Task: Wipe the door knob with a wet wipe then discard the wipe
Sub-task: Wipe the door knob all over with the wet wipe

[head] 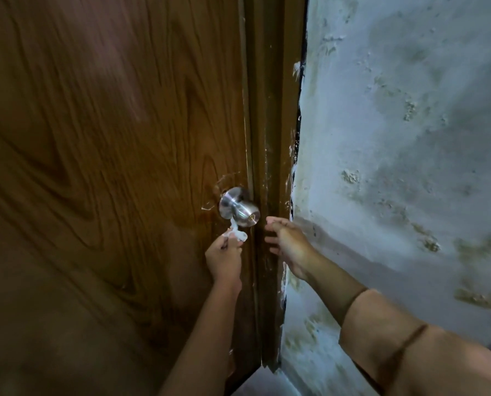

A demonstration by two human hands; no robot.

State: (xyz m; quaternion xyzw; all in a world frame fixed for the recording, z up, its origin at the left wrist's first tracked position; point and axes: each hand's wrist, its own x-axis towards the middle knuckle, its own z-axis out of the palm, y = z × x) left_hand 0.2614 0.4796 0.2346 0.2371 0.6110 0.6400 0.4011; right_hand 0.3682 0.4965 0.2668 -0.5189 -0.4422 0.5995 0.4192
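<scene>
Left hand (223, 257) sits just below the door knob (239, 207), grip pinched on a bunched wet wipe (235, 232). The wipe's top end reaches up and touches the underside of the knob's neck, next to the round rose plate. Looks like it is threaded there to get at the narrow neck, where a flat wipe wouldn't reach.

Right hand (288, 243) hovers just right of the knob, in front of the door frame (270, 138). Its grip is wide, fingers loosely spread toward the knob, holding nothing. Probably placed to catch the other end of the wipe or steady the knob; can't tell which.

The knob is brushed steel, mounted near the closing edge of the wood-grain door (110, 138). A stained, flaking wall (395, 138) runs right of the frame.

Judgement: wiping is in progress, discard not yet done. No bin in view.
</scene>
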